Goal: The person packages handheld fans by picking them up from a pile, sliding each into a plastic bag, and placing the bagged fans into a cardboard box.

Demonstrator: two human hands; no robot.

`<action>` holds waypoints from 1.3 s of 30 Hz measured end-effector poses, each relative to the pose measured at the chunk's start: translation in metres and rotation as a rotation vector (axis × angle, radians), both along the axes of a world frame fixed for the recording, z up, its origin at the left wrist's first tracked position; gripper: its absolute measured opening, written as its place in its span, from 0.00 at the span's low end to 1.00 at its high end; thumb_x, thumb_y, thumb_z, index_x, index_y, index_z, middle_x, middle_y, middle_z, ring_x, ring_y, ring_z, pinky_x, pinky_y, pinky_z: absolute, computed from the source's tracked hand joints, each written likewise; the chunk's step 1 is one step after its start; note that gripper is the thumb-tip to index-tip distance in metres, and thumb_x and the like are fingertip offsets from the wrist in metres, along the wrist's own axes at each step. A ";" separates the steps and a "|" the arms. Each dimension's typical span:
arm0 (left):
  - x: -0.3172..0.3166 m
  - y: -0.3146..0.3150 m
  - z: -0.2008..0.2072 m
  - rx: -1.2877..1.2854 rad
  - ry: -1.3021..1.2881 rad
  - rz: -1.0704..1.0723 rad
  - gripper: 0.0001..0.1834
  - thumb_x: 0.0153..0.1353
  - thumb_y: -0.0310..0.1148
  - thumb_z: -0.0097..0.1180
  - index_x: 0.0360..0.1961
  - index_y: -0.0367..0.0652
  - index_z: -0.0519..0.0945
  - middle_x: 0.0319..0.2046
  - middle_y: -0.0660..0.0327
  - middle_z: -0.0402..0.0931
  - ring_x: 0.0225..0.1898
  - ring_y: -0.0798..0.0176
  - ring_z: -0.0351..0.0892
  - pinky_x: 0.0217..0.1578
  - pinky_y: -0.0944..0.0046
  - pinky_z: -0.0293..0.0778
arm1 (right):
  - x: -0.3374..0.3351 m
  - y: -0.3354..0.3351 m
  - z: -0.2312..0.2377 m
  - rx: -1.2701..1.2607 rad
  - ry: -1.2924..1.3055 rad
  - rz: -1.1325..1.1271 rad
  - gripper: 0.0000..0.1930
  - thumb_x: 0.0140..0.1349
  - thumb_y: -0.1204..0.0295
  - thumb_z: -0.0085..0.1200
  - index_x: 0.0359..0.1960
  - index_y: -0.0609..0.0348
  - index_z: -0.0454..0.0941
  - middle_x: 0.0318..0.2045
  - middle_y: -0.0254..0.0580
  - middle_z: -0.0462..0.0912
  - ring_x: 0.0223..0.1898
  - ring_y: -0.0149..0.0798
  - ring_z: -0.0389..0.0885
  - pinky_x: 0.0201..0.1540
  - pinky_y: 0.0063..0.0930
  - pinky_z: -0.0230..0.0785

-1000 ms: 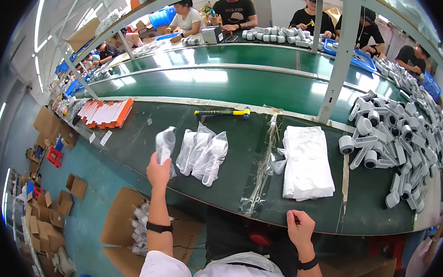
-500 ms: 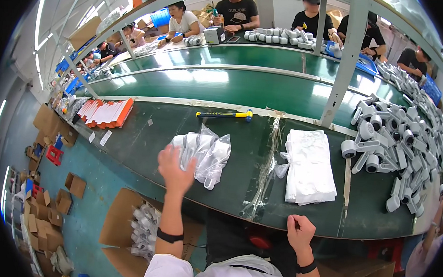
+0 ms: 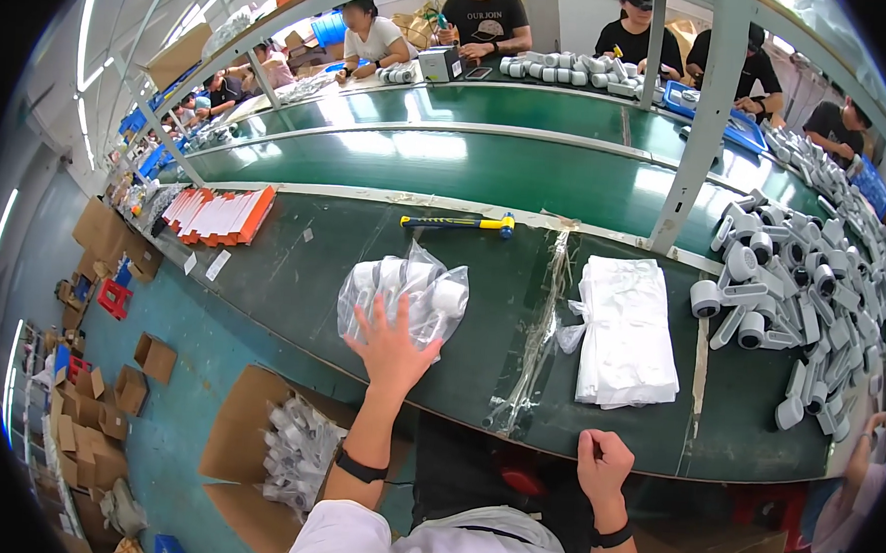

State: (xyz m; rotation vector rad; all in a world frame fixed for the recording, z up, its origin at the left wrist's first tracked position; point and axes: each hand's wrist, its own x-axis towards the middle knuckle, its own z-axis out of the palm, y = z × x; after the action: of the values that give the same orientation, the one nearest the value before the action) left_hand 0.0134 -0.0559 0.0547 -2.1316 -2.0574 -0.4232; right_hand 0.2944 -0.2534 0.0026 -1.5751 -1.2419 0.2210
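Head view: taking the bagged parts (image 3: 391, 274) on the dark worktop (image 3: 283, 268) as the landmark, an orange-edged stack (image 3: 221, 215) lies well to their left and farther back, with two white slips nearer the edge. Between that stack and the bagged parts runs a broad bare stretch; the front edge slants along it, and an open carton (image 3: 237, 421) of similar bagged pieces stands below, outside that edge. The left forearm crosses the edge toward the bagged parts, and the left hand (image 3: 392, 359) lies palm-down over their near side, fingers (image 3: 382, 319) fanned wide and unclenched. Behind them, a little right, a yellow-and-black mallet (image 3: 456, 222) lies lengthwise near the white rail bordering the back. Rightward from the bagged parts comes a narrower bare strip, then a taped seam (image 3: 535, 331). Well right of them and nearer the wearer, the right hand (image 3: 606, 460) is at the front edge, fingers curled into a loose fist, thumb uppermost. Beyond it, also right of the bagged parts, sits a white stack of bags (image 3: 628, 331); farthest right, a heap of grey-and-white parts (image 3: 807, 301) crowds that end.
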 end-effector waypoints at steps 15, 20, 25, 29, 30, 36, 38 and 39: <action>-0.030 0.011 -0.016 -0.170 -0.135 0.052 0.44 0.42 0.54 0.68 0.65 0.64 0.69 0.69 0.60 0.55 0.71 0.37 0.42 0.55 0.16 0.51 | -0.001 -0.004 0.001 -0.006 -0.010 0.011 0.04 0.59 0.76 0.61 0.28 0.64 0.80 0.19 0.39 0.76 0.17 0.30 0.71 0.22 0.24 0.63; -0.028 0.031 -0.035 -0.041 -0.061 0.100 0.41 0.45 0.52 0.66 0.64 0.63 0.70 0.68 0.58 0.58 0.70 0.39 0.48 0.55 0.19 0.54 | 0.001 0.001 0.005 0.025 -0.092 -0.064 0.03 0.55 0.75 0.62 0.25 0.57 0.82 0.19 0.40 0.78 0.19 0.40 0.77 0.23 0.30 0.68; -0.032 0.006 -0.025 0.170 0.006 0.074 0.44 0.45 0.54 0.67 0.65 0.56 0.69 0.71 0.53 0.51 0.72 0.35 0.43 0.61 0.24 0.47 | -0.002 0.002 0.003 0.023 -0.016 -0.010 0.03 0.56 0.72 0.63 0.26 0.56 0.82 0.19 0.38 0.77 0.19 0.38 0.76 0.23 0.29 0.69; 0.010 -0.027 -0.006 0.363 -0.144 -0.228 0.38 0.49 0.44 0.68 0.62 0.50 0.71 0.71 0.52 0.53 0.71 0.36 0.46 0.65 0.32 0.46 | 0.020 -0.020 0.016 0.003 0.235 -0.008 0.04 0.57 0.73 0.64 0.31 0.59 0.83 0.23 0.39 0.80 0.21 0.30 0.76 0.25 0.24 0.69; 0.016 -0.034 -0.003 0.389 -0.229 -0.376 0.34 0.50 0.38 0.67 0.60 0.47 0.72 0.70 0.51 0.54 0.71 0.37 0.48 0.65 0.35 0.47 | 0.027 -0.027 0.024 -0.004 0.299 -0.006 0.05 0.57 0.74 0.64 0.33 0.60 0.83 0.24 0.39 0.81 0.22 0.27 0.76 0.25 0.23 0.69; 0.073 -0.071 0.026 0.223 -0.624 -0.778 0.20 0.51 0.23 0.63 0.48 0.37 0.78 0.56 0.49 0.73 0.56 0.46 0.73 0.54 0.54 0.69 | 0.177 -0.062 0.053 0.061 0.133 -0.638 0.07 0.63 0.76 0.54 0.40 0.64 0.80 0.33 0.40 0.83 0.31 0.28 0.78 0.35 0.23 0.72; 0.099 -0.075 0.037 0.089 -0.650 -0.849 0.19 0.50 0.23 0.63 0.46 0.37 0.79 0.51 0.50 0.76 0.52 0.48 0.76 0.51 0.56 0.71 | 0.238 -0.075 0.065 0.007 -0.117 -0.849 0.12 0.60 0.73 0.56 0.45 0.63 0.79 0.38 0.44 0.82 0.38 0.39 0.80 0.43 0.31 0.73; 0.113 -0.077 0.042 -0.040 -0.671 -0.908 0.18 0.50 0.23 0.64 0.45 0.37 0.80 0.46 0.51 0.79 0.47 0.50 0.78 0.47 0.57 0.73 | 0.268 -0.081 0.060 -0.009 -0.221 -0.932 0.15 0.59 0.72 0.56 0.47 0.62 0.78 0.40 0.46 0.82 0.40 0.44 0.80 0.46 0.35 0.73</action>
State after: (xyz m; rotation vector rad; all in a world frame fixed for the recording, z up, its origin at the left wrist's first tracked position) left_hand 0.1262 -0.1327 0.0969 -3.1532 -1.1105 -1.3472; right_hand 0.5629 -0.3341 0.0627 -2.0516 -0.5477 -0.5541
